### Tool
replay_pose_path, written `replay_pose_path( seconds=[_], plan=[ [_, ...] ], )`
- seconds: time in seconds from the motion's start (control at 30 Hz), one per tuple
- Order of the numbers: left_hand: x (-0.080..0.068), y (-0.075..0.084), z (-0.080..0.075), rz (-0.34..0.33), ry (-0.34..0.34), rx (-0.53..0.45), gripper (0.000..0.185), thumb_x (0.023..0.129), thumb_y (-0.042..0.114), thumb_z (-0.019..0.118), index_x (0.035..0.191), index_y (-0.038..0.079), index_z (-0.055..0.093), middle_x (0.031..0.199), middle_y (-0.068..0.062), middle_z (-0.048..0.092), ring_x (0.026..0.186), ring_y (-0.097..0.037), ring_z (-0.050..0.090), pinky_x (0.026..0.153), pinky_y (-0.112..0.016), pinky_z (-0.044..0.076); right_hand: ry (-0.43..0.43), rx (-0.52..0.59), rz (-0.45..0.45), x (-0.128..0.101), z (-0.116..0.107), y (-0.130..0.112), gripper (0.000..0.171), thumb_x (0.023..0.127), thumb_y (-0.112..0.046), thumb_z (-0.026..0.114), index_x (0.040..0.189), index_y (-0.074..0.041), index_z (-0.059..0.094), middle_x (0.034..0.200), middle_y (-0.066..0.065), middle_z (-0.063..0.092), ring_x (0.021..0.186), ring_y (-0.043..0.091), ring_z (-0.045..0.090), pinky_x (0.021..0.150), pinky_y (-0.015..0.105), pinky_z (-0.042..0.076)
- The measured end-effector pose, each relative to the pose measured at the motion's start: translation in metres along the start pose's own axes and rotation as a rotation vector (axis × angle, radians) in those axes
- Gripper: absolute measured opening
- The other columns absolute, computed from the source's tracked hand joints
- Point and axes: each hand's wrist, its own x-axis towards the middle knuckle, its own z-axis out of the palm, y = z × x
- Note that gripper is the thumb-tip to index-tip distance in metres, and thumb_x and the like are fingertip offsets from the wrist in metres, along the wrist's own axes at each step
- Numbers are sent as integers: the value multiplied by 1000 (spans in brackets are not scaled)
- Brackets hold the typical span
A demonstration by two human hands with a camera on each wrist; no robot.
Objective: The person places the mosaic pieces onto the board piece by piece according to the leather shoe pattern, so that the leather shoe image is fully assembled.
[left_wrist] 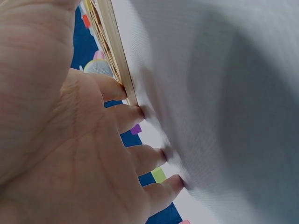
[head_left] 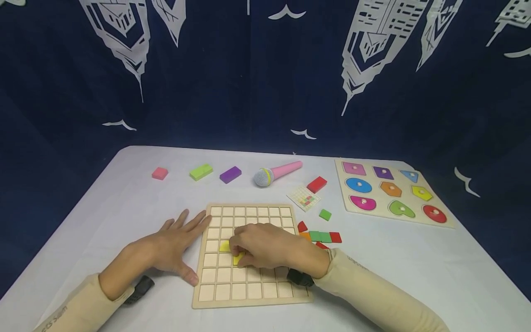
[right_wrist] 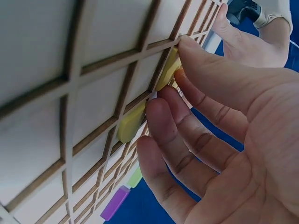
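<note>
A wooden grid board (head_left: 224,290) lies on the white table. My left hand (head_left: 176,244) rests with spread fingers at the board's left edge, its fingertips on the cloth and at the frame in the left wrist view. Over the middle of the grid, my right hand (head_left: 265,244) pinches a yellow tile (right_wrist: 169,70) between thumb and fingers, low over a cell. Another yellow tile (right_wrist: 132,122) sits in a neighbouring cell, close to the fingertips. Part of the grid is hidden under the right hand.
Right of the board lie green tiles (head_left: 320,237), red pieces and a small pattern card (head_left: 304,198). Behind stand a pink toy microphone (head_left: 278,173) and a purple block (head_left: 230,174), a lime block (head_left: 201,172) and a pink block (head_left: 159,173). A shape puzzle (head_left: 390,193) lies far right.
</note>
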Motion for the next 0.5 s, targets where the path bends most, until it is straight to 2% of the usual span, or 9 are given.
replay_pose_path(
  seconds=[0.13,0.27,0.5],
  plan=[
    [0,1,1,-1,-6,-1,140,55,64,85,162,9,12,169,-15,4,151,-52,-5,118,-71,5,8,-31,-35,-6,0,1,15,89,-29,77,100,-21,70,90,-12,59,75,2,52,69,16,46],
    [1,2,1,-3,-17,-4,139,56,63,85,162,9,12,169,-15,3,151,-51,-6,118,-71,4,23,-4,-62,-17,0,8,16,93,-31,73,103,-20,71,92,-11,61,76,1,51,71,15,47],
    [0,2,1,-18,-24,-3,139,56,61,87,162,10,12,170,-14,2,152,-50,-6,119,-70,4,75,81,-11,-43,-6,28,14,93,-30,71,102,-19,71,95,-9,65,82,4,56,77,20,51]
  ],
)
